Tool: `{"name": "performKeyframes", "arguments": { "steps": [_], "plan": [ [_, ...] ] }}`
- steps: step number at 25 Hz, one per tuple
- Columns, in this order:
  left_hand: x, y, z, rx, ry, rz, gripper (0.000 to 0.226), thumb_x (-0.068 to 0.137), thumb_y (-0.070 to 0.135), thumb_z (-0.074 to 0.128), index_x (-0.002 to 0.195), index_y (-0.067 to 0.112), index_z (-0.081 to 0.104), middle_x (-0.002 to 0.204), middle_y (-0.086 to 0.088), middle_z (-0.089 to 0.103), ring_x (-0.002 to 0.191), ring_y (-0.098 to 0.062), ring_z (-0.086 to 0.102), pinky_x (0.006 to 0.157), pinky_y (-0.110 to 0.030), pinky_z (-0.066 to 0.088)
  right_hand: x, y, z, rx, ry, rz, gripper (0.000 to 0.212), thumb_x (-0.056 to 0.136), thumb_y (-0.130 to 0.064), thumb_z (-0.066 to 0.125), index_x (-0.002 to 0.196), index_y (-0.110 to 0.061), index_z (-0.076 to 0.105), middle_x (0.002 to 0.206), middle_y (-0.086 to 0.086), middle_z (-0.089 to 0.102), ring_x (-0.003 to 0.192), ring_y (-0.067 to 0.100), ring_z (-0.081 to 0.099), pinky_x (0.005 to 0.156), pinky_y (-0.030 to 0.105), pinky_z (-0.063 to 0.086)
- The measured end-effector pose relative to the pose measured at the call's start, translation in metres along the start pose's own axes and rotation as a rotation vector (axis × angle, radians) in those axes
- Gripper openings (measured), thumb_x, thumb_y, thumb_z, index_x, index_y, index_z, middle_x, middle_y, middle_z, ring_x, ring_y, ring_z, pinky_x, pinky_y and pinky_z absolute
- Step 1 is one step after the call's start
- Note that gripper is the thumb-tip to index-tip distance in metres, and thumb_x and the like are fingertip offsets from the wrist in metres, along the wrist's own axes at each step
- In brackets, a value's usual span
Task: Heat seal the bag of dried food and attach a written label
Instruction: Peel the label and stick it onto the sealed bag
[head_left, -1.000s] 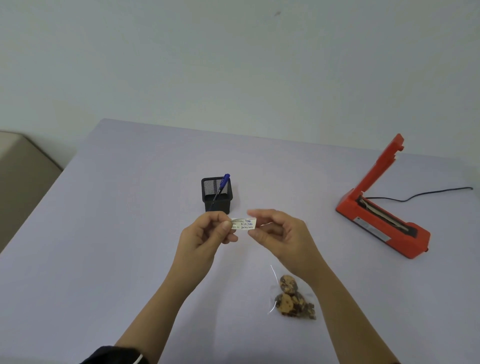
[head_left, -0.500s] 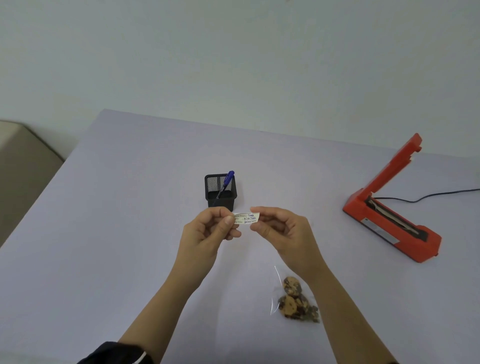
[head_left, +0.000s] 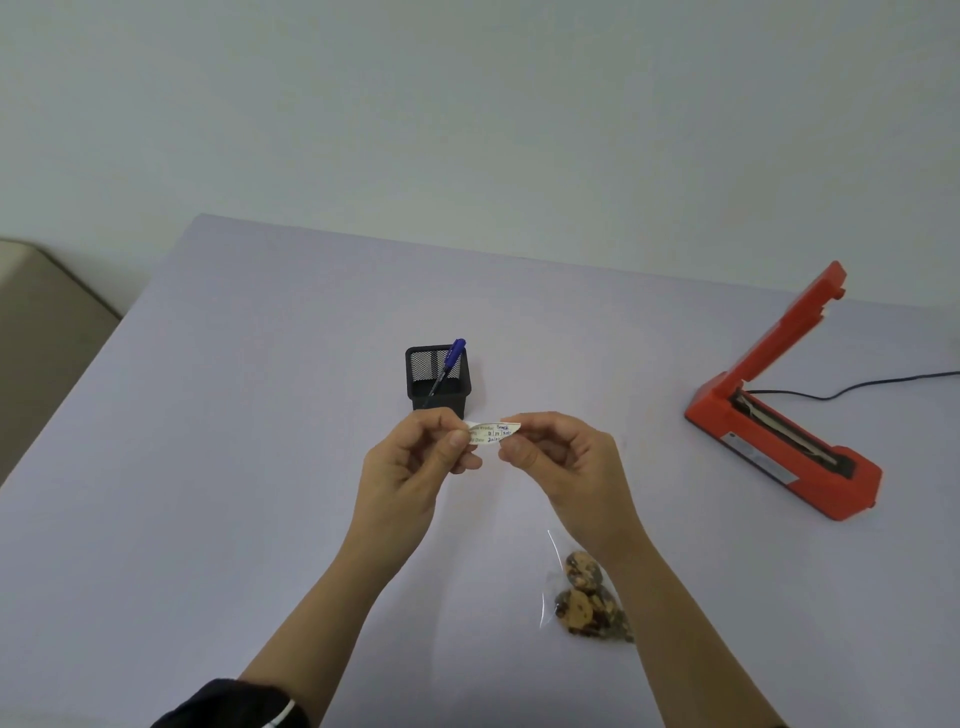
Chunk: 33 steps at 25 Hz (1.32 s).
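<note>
Left hand (head_left: 410, 457) and right hand (head_left: 566, 457) pinch a written label (head_left: 492, 432) above the bag (head_left: 584, 603)

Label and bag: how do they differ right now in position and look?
The label is pinched in the air between the left hand and right hand; the bag lies on the table, in neither hand. The label is a small, bowed white strip with writing; the bag is clear, showing brown dried food. Both sit well left of the red sealer.

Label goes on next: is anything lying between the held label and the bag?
Nothing visible. The left hand and right hand pinch the label above the table; the bag lies nearer, by the right forearm.
</note>
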<state>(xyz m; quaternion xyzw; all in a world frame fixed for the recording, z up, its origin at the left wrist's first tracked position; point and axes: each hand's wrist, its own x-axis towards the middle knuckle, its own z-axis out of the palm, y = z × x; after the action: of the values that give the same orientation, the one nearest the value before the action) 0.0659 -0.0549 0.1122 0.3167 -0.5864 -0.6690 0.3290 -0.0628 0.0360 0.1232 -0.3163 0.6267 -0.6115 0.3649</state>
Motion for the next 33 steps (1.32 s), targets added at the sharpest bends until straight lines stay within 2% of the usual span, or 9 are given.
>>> {"name": "performKeyframes", "arguments": {
  "steps": [4,9,13,17,20,22,27,30,33],
  "plan": [
    [0.002,-0.003,0.0,0.05,0.039,-0.018,0.016,0.091,0.006,0.053,0.084,0.018,0.061,0.073,0.01,0.066,0.067,-0.01,0.065,0.062,-0.018,0.05,0.002,0.004,0.001,-0.029,0.054,0.014,0.002,0.072,-0.029,0.071,0.073,-0.027,0.071,0.073,-0.001,0.073,0.07,0.017,0.069,0.074,0.029,0.058],
    [0.008,-0.021,-0.02,0.056,0.338,-0.183,0.01,0.092,0.015,0.057,0.085,0.02,0.063,0.079,0.01,0.063,0.069,-0.006,0.059,0.065,-0.018,0.049,0.018,0.057,0.0,-0.027,0.107,0.359,0.003,0.081,-0.02,0.07,0.079,-0.019,0.069,0.076,0.0,0.072,0.074,0.014,0.069,0.07,0.024,0.057],
    [0.004,-0.035,-0.034,0.027,0.401,-0.342,0.008,0.09,0.011,0.058,0.087,0.012,0.066,0.078,-0.001,0.064,0.071,-0.014,0.059,0.072,-0.023,0.05,0.041,0.114,0.021,-0.17,0.124,0.515,0.007,0.082,-0.017,0.068,0.078,-0.017,0.062,0.085,0.009,0.07,0.066,0.012,0.068,0.06,0.019,0.053],
    [-0.007,-0.046,-0.049,0.022,0.436,-0.422,0.008,0.089,0.008,0.059,0.087,0.008,0.066,0.075,-0.005,0.065,0.071,-0.015,0.06,0.072,-0.024,0.05,0.059,0.151,0.044,-0.331,0.156,0.539,0.011,0.082,-0.018,0.067,0.083,-0.013,0.058,0.085,0.009,0.069,0.068,0.019,0.066,0.068,0.033,0.056],
    [-0.011,-0.054,-0.052,0.022,0.47,-0.47,0.008,0.089,0.008,0.059,0.087,0.008,0.067,0.077,-0.006,0.067,0.073,-0.016,0.06,0.073,-0.025,0.05,0.062,0.163,0.047,-0.708,0.084,0.453,0.022,0.084,-0.026,0.065,0.099,-0.012,0.056,0.089,0.008,0.07,0.084,0.025,0.065,0.072,0.031,0.05],
    [-0.008,-0.056,-0.049,0.025,0.479,-0.48,0.008,0.089,0.008,0.059,0.086,0.007,0.067,0.077,-0.005,0.067,0.072,-0.016,0.06,0.072,-0.025,0.05,0.064,0.158,0.046,-0.798,0.046,0.389,0.031,0.084,-0.033,0.063,0.106,-0.014,0.051,0.087,0.006,0.069,0.085,0.026,0.063,0.07,0.032,0.047],
    [0.009,-0.07,-0.012,0.107,0.256,-0.562,0.01,0.088,0.011,0.06,0.088,0.007,0.069,0.079,-0.004,0.068,0.07,-0.013,0.06,0.07,-0.023,0.051,0.049,0.139,-0.008,-0.636,0.124,0.267,0.019,0.085,-0.03,0.062,0.1,-0.019,0.059,0.075,-0.004,0.058,0.071,0.014,0.056,0.064,0.025,0.043],
    [0.024,-0.092,0.032,0.169,0.092,-0.633,0.011,0.087,0.012,0.062,0.088,0.007,0.072,0.076,-0.006,0.066,0.067,-0.012,0.058,0.069,-0.022,0.051,0.024,0.146,-0.079,-0.53,0.308,0.268,0.025,0.08,-0.012,0.067,0.103,-0.018,0.058,0.089,-0.002,0.062,0.086,0.012,0.058,0.08,0.022,0.046],
    [0.038,-0.119,0.078,0.22,-0.022,-0.68,0.01,0.086,0.013,0.064,0.089,0.007,0.072,0.076,-0.008,0.067,0.07,-0.014,0.059,0.071,-0.022,0.053,0.008,0.156,-0.131,-0.523,0.212,0.367,0.044,0.075,-0.008,0.071,0.111,-0.021,0.049,0.102,-0.006,0.059,0.1,0.013,0.055,0.082,0.012,0.041]
  ]
}}
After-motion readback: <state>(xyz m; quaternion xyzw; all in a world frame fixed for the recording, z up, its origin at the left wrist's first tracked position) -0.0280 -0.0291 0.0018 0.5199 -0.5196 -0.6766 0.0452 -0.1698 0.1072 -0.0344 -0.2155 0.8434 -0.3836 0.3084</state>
